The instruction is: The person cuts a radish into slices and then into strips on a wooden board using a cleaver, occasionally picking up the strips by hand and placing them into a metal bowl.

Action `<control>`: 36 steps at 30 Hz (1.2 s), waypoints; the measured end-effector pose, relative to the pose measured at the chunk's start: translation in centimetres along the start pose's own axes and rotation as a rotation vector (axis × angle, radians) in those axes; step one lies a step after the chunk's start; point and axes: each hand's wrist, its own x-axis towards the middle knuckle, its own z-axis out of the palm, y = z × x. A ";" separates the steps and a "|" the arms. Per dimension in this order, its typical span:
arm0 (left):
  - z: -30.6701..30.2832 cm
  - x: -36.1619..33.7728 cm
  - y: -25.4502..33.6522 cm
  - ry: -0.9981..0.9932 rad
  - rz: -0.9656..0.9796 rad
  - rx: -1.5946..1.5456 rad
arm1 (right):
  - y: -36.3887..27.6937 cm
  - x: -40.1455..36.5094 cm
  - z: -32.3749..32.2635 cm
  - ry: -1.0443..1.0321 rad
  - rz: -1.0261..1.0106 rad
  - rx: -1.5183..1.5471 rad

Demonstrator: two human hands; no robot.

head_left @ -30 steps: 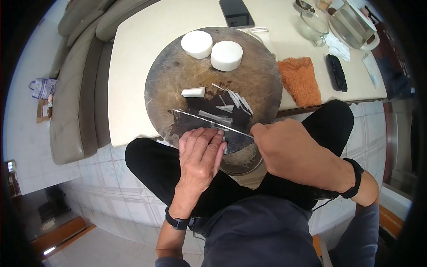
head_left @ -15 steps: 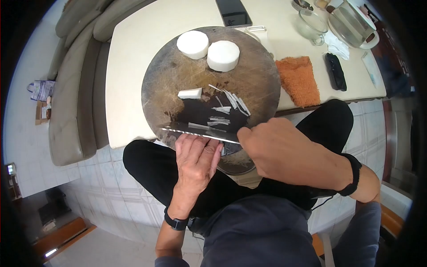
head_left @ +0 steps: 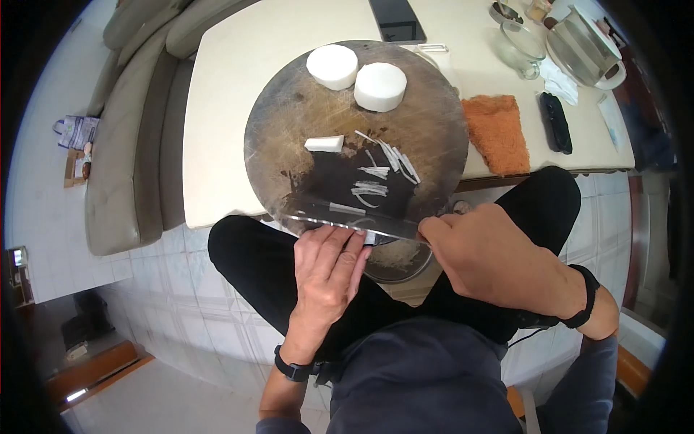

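Note:
My right hand grips the handle of a knife, whose blade lies across the near part of a round wooden board. Against the blade, my left hand presses its bent fingers on a small white piece, mostly hidden under them. Several thin white strips lie on the board's dark wet patch beyond the blade, with more strips to their right. A white block is left of these. Two thick white round slices sit at the far edge.
Below the board is a bowl of shreds. The table also bears an orange cloth, a black case, a phone, a peeler, a glass cup and a clear pitcher. A sofa stands left.
The view has shifted, so the board and table appear farther right. Both hands stay at the near edge with the knife. The strips just beyond the blade lie slightly differently, one now curved below the others.

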 end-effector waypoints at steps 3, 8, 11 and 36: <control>0.0 0.0 0.2 -0.029 -0.022 0.010 | -0.5 -0.2 -0.6 -0.058 -0.009 -0.070; -0.2 0.0 0.1 -0.054 0.001 0.013 | -0.8 -0.5 -1.1 -0.127 -0.022 -0.105; 0.0 -0.1 0.0 -0.044 0.009 0.011 | -0.8 -0.3 -1.2 -0.126 -0.036 -0.112; 0.0 -0.1 0.6 -0.050 -0.017 -0.027 | -1.8 0.9 -0.5 -0.127 -0.037 -0.101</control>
